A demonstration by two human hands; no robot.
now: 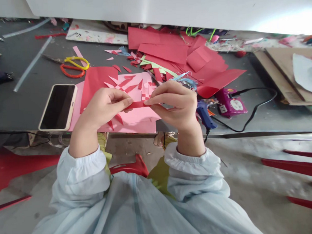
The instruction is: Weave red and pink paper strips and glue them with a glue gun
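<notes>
A small red paper strip (138, 104) is stretched between my two hands, above pink paper sheets (143, 127) at the table's near edge. My left hand (104, 107) pinches its left end between thumb and fingers. At the other end, my right hand (174, 102) pinches the strip with thumb and forefinger. Just beyond the fingers lies a red and pink woven paper piece (145, 93), partly covered by my right hand. Pointed red paper scraps (130, 87) are scattered on the pink paper around it. A red sheet (99, 79) lies behind my left hand.
A phone (57, 107) lies left of the paper, with scissors (75, 66) behind it. Red paper sheets (166, 54) are heaped at the back. To the right are a blue glue gun (206, 114), a purple box (231, 102) with a black cable, and cardboard (280, 77).
</notes>
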